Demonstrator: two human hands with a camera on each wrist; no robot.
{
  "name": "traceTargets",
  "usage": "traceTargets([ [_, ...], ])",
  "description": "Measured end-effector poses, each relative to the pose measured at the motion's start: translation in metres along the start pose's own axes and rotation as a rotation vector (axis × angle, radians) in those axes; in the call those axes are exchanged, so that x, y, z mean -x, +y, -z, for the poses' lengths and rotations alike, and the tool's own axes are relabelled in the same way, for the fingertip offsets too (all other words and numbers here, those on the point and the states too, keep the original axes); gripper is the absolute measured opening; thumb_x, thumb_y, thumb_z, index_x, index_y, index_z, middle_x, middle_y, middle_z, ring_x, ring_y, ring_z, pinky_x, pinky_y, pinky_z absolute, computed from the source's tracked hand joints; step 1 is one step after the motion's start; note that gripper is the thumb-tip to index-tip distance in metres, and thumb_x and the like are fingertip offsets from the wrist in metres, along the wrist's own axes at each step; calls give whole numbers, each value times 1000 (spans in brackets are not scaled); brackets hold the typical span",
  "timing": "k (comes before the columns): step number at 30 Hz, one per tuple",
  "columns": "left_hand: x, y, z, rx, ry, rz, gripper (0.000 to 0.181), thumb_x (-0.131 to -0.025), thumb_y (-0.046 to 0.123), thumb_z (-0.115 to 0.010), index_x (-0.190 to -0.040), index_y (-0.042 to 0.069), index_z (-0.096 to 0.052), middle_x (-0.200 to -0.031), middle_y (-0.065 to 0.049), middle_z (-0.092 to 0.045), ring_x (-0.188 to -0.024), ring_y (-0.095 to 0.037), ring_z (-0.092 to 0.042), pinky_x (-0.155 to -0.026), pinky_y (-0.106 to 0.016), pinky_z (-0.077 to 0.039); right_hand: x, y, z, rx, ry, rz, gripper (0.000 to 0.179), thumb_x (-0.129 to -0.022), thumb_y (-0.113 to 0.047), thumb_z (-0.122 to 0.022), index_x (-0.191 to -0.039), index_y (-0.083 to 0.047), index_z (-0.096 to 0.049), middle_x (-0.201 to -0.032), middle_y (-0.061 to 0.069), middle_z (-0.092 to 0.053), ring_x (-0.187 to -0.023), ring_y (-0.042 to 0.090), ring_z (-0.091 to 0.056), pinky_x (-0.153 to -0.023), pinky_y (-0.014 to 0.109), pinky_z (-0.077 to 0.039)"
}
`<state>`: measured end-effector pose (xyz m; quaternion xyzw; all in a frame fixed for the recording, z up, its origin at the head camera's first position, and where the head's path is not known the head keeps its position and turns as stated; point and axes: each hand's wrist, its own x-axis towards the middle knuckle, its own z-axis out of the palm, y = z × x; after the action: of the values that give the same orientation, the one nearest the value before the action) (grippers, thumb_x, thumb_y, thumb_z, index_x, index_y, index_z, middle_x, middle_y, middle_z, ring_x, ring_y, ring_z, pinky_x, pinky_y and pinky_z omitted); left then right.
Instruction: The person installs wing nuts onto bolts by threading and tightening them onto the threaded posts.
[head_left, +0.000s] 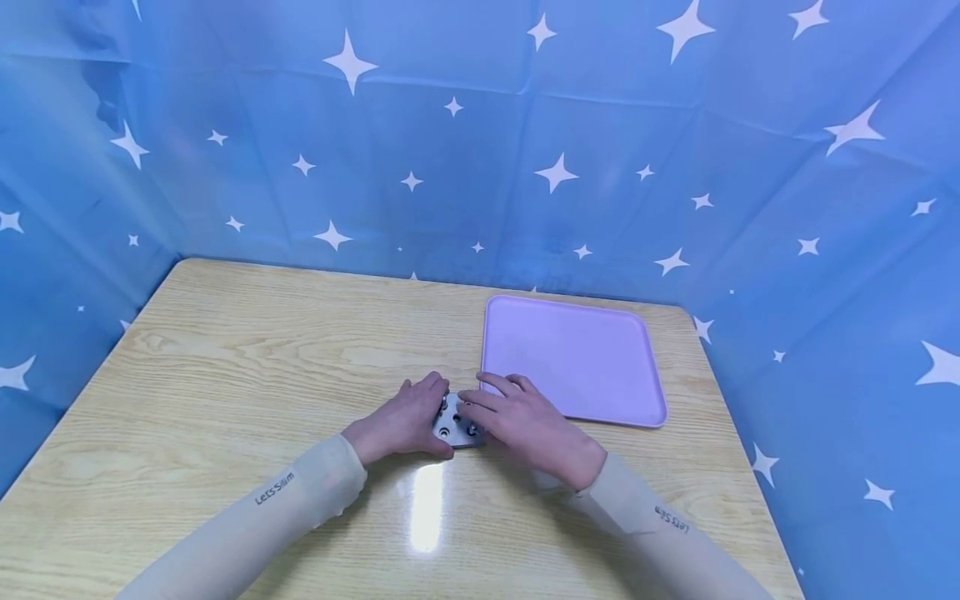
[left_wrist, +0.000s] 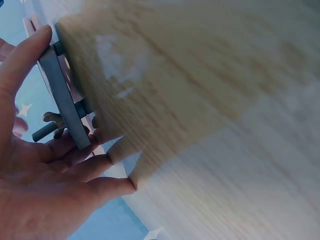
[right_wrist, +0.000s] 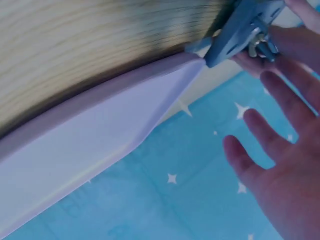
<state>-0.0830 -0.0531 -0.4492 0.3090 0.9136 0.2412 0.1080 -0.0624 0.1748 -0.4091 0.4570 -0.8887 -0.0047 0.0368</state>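
A small grey metal plate (head_left: pixel 455 407) with several holes sits low over the table, between both hands. My left hand (head_left: pixel 401 423) grips its left side, the thumb at the near edge and fingers at the far edge. In the left wrist view, a threaded bolt (left_wrist: pixel 44 132) with a brass-coloured wing nut (left_wrist: pixel 54 119) stands out from the plate's top face. Dark bolt ends stick out underneath. My right hand (head_left: pixel 528 429) is over the plate's right side, fingers extended and spread, forefinger close beside another wing nut (right_wrist: pixel 256 45). Its thumb is mostly hidden in the head view.
A shallow lilac tray (head_left: pixel 573 358) lies on the wooden table (head_left: pixel 300 333) just beyond the right hand, its near left corner close to the plate. Blue star-patterned cloth (head_left: pixel 450 208) hangs behind the table and along both sides.
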Motion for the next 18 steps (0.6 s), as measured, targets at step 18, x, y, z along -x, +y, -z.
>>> traceTargets([
  [18, -1, 0, -1, -11, -20, 24, 84, -68, 38, -96, -125, -6, -53, -110, -9, -55, -94, -20, -52, -97, -60, -48, -10, -7, -15, 48, 107, -12, 7, -93, -24, -78, -95, -18, -74, -97, -5, -71, -96, 17, -62, -79, 33, -51],
])
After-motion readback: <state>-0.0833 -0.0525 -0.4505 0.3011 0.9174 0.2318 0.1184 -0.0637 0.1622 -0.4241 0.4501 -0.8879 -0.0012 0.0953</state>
